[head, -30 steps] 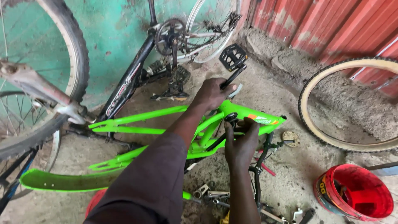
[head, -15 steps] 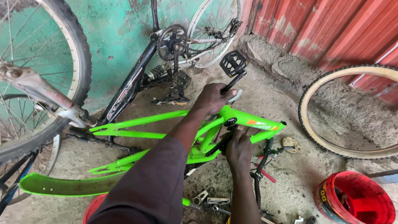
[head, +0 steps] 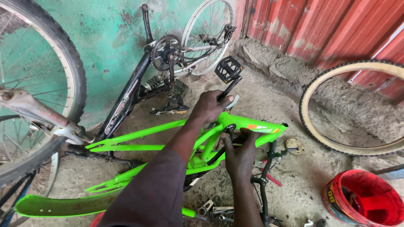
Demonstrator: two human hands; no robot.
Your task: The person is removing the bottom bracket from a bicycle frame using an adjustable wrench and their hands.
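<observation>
On a workshop floor, a left hand [head: 209,107] grips the pedal crank [head: 225,92] while the right hand [head: 240,151] closes on the green bike frame [head: 168,130] below it; a firm brace should keep the frame from twisting

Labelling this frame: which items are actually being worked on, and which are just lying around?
In hand:
- green bike frame
- crank arm with black pedal, gripped by left hand
- right hand, fingers at the frame's crank area

Lying about:
- black bike against the wall
- loose tyre
- red bucket
- green mudguard
- small tools on the floor
</observation>
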